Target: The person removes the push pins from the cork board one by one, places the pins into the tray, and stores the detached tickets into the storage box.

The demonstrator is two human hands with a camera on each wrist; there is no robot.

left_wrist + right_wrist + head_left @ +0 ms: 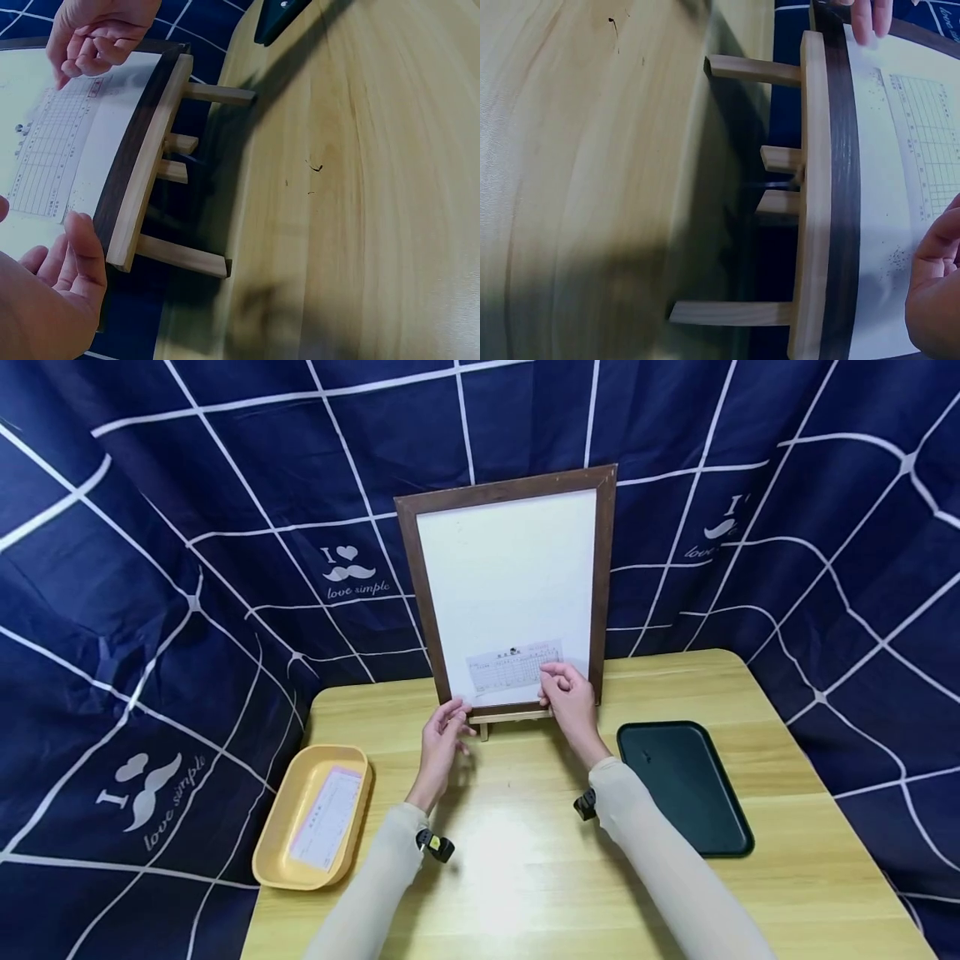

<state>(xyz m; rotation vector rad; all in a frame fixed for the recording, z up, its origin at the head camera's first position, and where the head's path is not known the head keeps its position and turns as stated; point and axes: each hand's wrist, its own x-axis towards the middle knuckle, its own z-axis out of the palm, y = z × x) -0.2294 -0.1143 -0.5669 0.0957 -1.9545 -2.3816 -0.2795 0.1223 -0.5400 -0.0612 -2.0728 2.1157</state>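
As both sleeved forearms reach forward over the wooden surface (525,877), the head view shows the right hand (567,693) raised at the lower right of a framed whiteboard (510,577), its fingers curled onto the right end of a printed slip (516,667) lying flat against the board. The left hand (444,739) hovers just below the board's lower left corner, fingers loosely apart and holding nothing. A yellow tray (281,827) at the left holds another printed slip (pink-edged); a dark green tray (686,785) lies at the right.

From the left wrist, the left hand (52,289) sits near the frame's edge, fingers relaxed, close to the slip (52,154) but apart from it; the right hand (97,34) pinches the slip's far end. The board stands on a small wooden easel (161,169).

From the right wrist, the right hand (937,289) rests curled on the board beside the slip (926,142), though whether it touches cannot be told here.
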